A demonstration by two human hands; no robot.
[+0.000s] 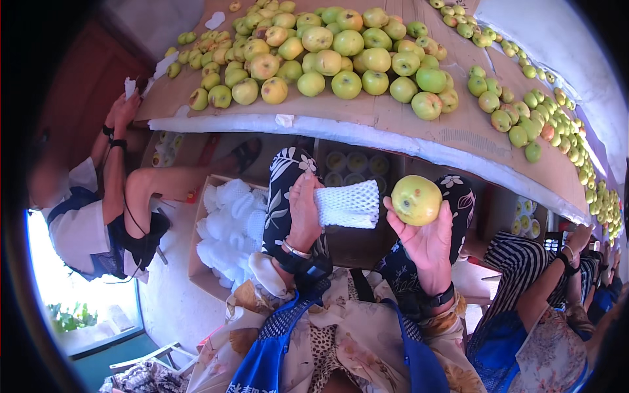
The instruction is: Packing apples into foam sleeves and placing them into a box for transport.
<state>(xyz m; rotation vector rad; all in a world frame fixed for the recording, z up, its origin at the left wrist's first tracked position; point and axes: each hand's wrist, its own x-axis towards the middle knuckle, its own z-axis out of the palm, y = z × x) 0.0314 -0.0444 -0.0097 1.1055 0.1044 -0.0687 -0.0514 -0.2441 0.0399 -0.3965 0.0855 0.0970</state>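
Observation:
My left hand (303, 209) grips one end of a white foam net sleeve (348, 204), which points to the right over my lap. In my right hand (426, 240) is a yellow-green apple (416, 200) with small brown marks, held by the fingertips. A short gap separates the sleeve's far end from the fruit. Beside my left knee stands a cardboard box (204, 263) heaped with white foam net sleeves (235, 216). Below the table edge, between my knees, another box holds apples in sleeves (357, 162) in rows.
The cardboard-covered table (339, 110) has a padded white front edge (255, 126) and bears a large pile of apples (349, 43). More apples (535, 115) lie to the right. One person (93, 216) sits at left; others, one in striped trousers (516, 265), sit at right.

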